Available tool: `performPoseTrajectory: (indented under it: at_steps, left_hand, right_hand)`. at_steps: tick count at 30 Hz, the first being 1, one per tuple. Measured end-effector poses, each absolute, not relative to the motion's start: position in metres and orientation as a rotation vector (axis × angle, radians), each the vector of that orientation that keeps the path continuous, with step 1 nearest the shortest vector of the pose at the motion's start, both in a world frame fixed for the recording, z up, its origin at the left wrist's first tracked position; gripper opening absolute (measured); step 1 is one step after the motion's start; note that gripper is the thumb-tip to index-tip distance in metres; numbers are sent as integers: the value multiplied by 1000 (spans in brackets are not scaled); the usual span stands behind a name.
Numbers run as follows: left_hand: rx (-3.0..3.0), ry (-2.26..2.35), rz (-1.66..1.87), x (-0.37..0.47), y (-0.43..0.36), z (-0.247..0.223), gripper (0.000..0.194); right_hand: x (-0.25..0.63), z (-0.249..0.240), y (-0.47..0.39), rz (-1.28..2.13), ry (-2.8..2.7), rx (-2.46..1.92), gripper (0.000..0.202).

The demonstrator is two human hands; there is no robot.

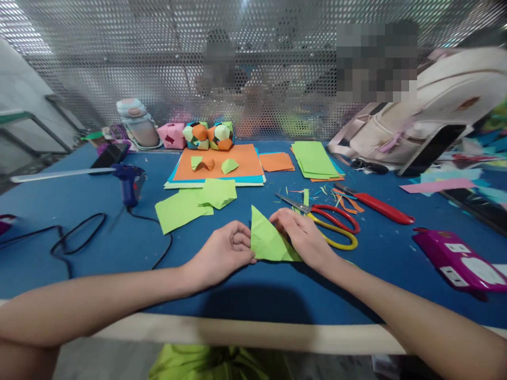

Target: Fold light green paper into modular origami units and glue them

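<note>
A light green sheet of paper [269,240], folded to a triangle, stands between my hands near the front of the blue table. My left hand [227,247] pinches its lower left corner, with the fingers curled. From the right side my right hand [303,235] grips the sloping edge, and its fingertips are partly hidden behind the paper. Just beyond my right hand lie scissors [335,224] with red and yellow handles. Loose green sheets [180,208] lie beyond my left hand. Two small curled paper pieces, one green [229,167], rest on an orange sheet [237,153].
A blue glue gun [129,184] with its cord is at left. Folded paper balls [197,135] and a bottle [138,124] line the back. Green paper [315,159], a red-handled cutter [382,207], a purple pouch [459,258] and a pale backpack [431,111] are at right.
</note>
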State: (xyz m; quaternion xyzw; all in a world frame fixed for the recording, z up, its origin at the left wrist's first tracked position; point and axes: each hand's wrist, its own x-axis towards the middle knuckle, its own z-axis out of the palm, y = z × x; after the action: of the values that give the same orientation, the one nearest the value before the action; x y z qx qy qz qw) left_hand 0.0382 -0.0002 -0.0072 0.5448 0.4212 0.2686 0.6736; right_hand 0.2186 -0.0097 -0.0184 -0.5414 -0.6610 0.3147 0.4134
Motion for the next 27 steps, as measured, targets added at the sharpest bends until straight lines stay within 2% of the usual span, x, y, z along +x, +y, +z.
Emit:
performPoseTrajectory:
  at_steps: [7,12,17,23,27]
  left_hand:
    - [1200,945,623,38,2,-8,27]
    - [1206,997,663,36,4,-5,28]
    - [1191,1005,669,35,4,-4,30]
    - [1126,994,754,34,7,-9,31]
    - [1097,987,781,33,9,-11,32]
  right_hand:
    - [214,-19,-14,633,-1761,-1368,37]
    - [220,-19,-13,681,-1748,-1384,35]
    - [226,-22,-10,463,-1783,-1397,34]
    - [230,-16,-11,731,-1783,-1433,36]
    - [233,-16,-10,630,-1807,-1389,34]
